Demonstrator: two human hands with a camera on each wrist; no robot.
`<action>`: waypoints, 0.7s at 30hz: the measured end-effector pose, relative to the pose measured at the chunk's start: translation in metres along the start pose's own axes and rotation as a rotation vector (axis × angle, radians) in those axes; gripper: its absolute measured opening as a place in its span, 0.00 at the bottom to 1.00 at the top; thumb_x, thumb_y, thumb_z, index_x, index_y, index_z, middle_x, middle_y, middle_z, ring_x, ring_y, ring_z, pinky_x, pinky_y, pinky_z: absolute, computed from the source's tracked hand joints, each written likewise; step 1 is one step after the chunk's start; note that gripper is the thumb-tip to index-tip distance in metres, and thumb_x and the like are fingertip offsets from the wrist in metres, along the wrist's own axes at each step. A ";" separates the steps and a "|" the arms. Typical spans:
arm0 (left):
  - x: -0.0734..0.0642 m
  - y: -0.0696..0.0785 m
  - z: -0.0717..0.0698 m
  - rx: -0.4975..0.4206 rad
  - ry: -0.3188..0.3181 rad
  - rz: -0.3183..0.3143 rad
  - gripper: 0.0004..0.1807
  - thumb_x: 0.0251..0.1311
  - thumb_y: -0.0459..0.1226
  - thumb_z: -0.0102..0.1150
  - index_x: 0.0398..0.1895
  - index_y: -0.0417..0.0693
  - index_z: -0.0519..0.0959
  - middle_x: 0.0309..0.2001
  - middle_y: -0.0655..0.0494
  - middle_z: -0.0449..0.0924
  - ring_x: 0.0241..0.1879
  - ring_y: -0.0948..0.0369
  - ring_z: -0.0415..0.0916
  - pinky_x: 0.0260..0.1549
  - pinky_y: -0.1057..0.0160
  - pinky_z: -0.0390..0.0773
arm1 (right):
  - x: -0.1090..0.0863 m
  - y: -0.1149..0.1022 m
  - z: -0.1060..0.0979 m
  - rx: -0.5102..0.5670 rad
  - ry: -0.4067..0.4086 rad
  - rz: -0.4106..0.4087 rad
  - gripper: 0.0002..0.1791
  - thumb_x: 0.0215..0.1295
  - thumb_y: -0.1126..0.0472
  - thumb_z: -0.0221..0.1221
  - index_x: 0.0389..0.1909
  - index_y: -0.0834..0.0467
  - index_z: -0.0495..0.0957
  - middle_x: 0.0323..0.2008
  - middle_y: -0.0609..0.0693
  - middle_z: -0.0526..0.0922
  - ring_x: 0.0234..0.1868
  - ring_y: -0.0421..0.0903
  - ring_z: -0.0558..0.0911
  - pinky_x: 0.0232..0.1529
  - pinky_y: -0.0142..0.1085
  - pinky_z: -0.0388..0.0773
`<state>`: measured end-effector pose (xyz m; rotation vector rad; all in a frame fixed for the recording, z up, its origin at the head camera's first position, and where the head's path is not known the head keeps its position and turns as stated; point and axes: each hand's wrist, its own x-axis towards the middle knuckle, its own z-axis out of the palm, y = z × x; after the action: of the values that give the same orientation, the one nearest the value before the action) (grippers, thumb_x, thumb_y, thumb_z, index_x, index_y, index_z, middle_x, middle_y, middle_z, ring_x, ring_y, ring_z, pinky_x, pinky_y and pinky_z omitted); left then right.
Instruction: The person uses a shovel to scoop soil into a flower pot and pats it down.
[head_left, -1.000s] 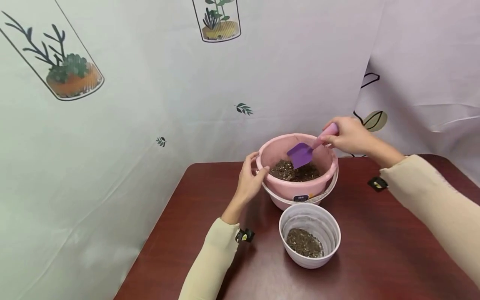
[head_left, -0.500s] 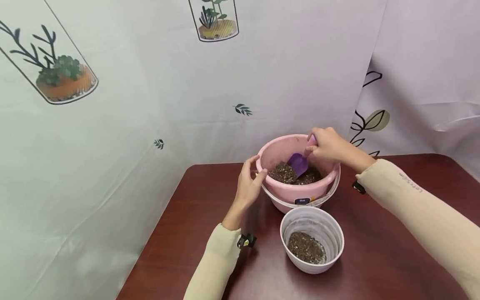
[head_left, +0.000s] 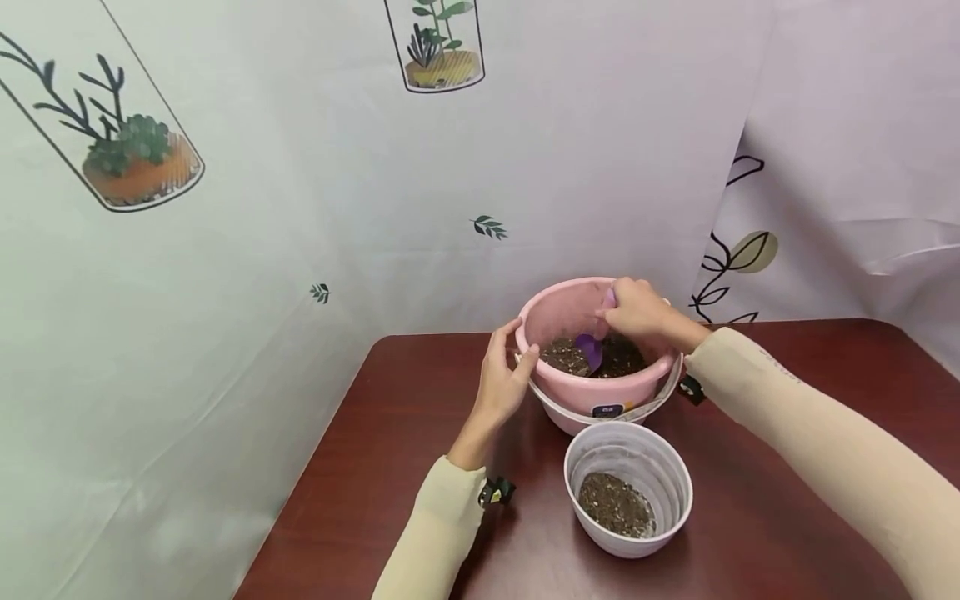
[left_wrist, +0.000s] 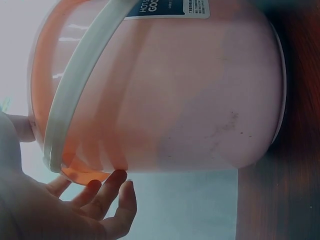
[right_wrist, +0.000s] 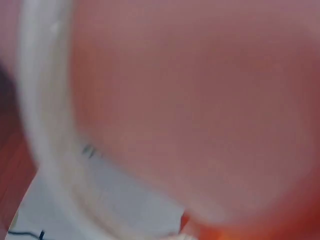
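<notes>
A pink bucket (head_left: 581, 390) with dark potting soil (head_left: 621, 358) in it stands at the back of the table. My left hand (head_left: 501, 387) holds its left rim, thumb at the edge; in the left wrist view its fingers (left_wrist: 112, 192) press the outside just below the rim. My right hand (head_left: 639, 315) reaches over the bucket, gripping the pink handle of a small trowel (head_left: 589, 352). Its purple blade is partly sunk in the soil. In the right wrist view the bucket wall (right_wrist: 190, 110) fills most of the picture, blurred, and hides the hand's work.
A white ribbed pot (head_left: 622, 546) with a little soil (head_left: 615, 504) at its bottom stands just in front of the bucket. The bucket's white carrying handle (left_wrist: 75, 85) hangs down its front. Behind the reddish-brown table (head_left: 420, 400) hangs a printed cloth (head_left: 360, 167).
My right hand has moved left and down into the bucket, and the trowel's blade has gone from above the soil into it. My left hand keeps its hold on the rim.
</notes>
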<state>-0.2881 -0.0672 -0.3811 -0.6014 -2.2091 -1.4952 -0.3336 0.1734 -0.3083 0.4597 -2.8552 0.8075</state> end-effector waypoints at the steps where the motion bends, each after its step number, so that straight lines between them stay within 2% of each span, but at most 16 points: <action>1: -0.001 0.000 0.001 -0.007 -0.004 -0.004 0.28 0.65 0.40 0.56 0.66 0.36 0.69 0.59 0.42 0.72 0.40 0.55 0.73 0.40 0.65 0.70 | -0.002 -0.001 0.002 0.008 0.008 0.014 0.16 0.62 0.58 0.61 0.14 0.55 0.75 0.19 0.48 0.76 0.29 0.53 0.77 0.30 0.45 0.70; 5: -0.004 -0.001 0.004 -0.027 -0.009 -0.013 0.28 0.65 0.40 0.57 0.66 0.36 0.69 0.59 0.42 0.72 0.39 0.55 0.73 0.39 0.65 0.69 | -0.008 -0.007 0.008 0.057 0.025 0.059 0.19 0.63 0.59 0.59 0.13 0.57 0.71 0.16 0.47 0.72 0.25 0.49 0.73 0.30 0.41 0.68; 6: -0.005 -0.001 0.004 -0.031 -0.006 -0.015 0.28 0.65 0.40 0.57 0.66 0.36 0.69 0.59 0.42 0.72 0.39 0.54 0.73 0.39 0.65 0.69 | -0.010 -0.007 0.009 0.079 0.015 0.058 0.15 0.64 0.60 0.59 0.18 0.60 0.75 0.16 0.47 0.74 0.24 0.48 0.73 0.30 0.39 0.68; 8: -0.005 -0.002 0.004 -0.033 -0.006 -0.019 0.28 0.65 0.39 0.57 0.66 0.36 0.69 0.59 0.41 0.73 0.39 0.54 0.73 0.39 0.65 0.70 | -0.012 -0.007 0.009 0.114 -0.014 0.076 0.14 0.65 0.61 0.57 0.22 0.64 0.81 0.16 0.48 0.79 0.24 0.45 0.75 0.30 0.37 0.68; 11: -0.002 -0.003 0.005 -0.034 -0.004 -0.006 0.27 0.66 0.40 0.57 0.66 0.36 0.69 0.59 0.42 0.73 0.40 0.54 0.73 0.41 0.63 0.72 | -0.013 -0.006 0.006 0.180 -0.051 0.105 0.15 0.66 0.61 0.55 0.31 0.66 0.86 0.22 0.51 0.86 0.28 0.46 0.83 0.37 0.36 0.72; 12: -0.001 -0.003 0.005 -0.031 -0.003 -0.004 0.28 0.66 0.40 0.56 0.66 0.36 0.69 0.59 0.42 0.73 0.41 0.53 0.74 0.41 0.62 0.72 | -0.013 -0.006 0.005 0.201 -0.055 0.114 0.16 0.67 0.60 0.55 0.31 0.66 0.87 0.23 0.52 0.87 0.31 0.47 0.85 0.41 0.36 0.73; 13: 0.000 -0.003 0.005 -0.029 0.000 0.000 0.28 0.66 0.41 0.56 0.66 0.37 0.69 0.59 0.42 0.73 0.41 0.53 0.74 0.42 0.61 0.72 | -0.013 -0.007 0.003 0.235 -0.068 0.130 0.18 0.68 0.60 0.54 0.26 0.64 0.87 0.25 0.53 0.88 0.34 0.48 0.87 0.45 0.37 0.75; 15: 0.000 -0.003 0.004 -0.029 0.011 0.005 0.28 0.65 0.41 0.56 0.65 0.37 0.69 0.59 0.42 0.73 0.42 0.52 0.74 0.42 0.60 0.73 | -0.013 -0.008 0.001 0.304 -0.086 0.152 0.18 0.69 0.59 0.55 0.27 0.66 0.86 0.26 0.54 0.88 0.37 0.51 0.88 0.49 0.38 0.77; 21: -0.001 -0.005 0.000 -0.011 0.012 -0.007 0.28 0.65 0.41 0.56 0.66 0.36 0.69 0.59 0.42 0.73 0.40 0.53 0.74 0.41 0.63 0.72 | -0.013 -0.013 0.004 0.535 -0.132 0.182 0.16 0.70 0.64 0.55 0.33 0.74 0.82 0.28 0.61 0.86 0.36 0.55 0.88 0.42 0.38 0.82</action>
<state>-0.2900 -0.0694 -0.3852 -0.5870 -2.1974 -1.5117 -0.3171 0.1644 -0.3079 0.3176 -2.7979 1.6450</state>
